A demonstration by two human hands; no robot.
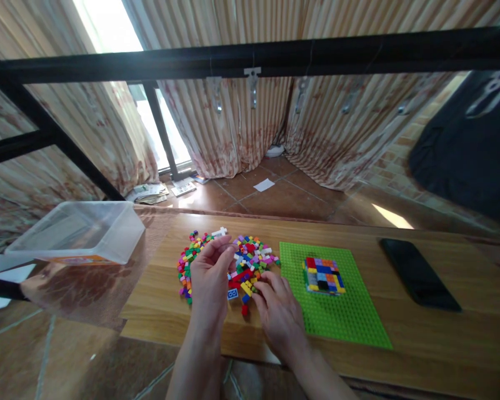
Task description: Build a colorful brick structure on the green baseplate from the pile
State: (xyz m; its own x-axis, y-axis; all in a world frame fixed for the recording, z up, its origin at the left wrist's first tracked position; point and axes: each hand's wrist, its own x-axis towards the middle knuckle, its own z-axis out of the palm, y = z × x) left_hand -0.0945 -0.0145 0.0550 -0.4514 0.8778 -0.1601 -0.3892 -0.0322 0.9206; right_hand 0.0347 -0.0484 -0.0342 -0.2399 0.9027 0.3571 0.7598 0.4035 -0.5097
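Observation:
A heap of small, many-coloured toy bricks [250,250] lies on the wooden table. My left hand [211,272] is raised over the heap's left part, thumb and fingers pinched together; what is between them, if anything, I cannot make out. At the heap's near right edge, my right hand [281,314] has its fingers curled down with the tips closed around a small yellow-green brick [254,289]. Beside it are yellow, blue and red bricks. To the right, a green baseplate [341,322] carries a low square block of mixed-colour bricks [323,275].
A black phone [419,273] lies on the table [450,344] right of the baseplate. A clear plastic bin [79,230] stands off the table's left end. A black metal bar [275,55] crosses above, with curtains [233,128] behind it. Papers [148,193] lie on the floor.

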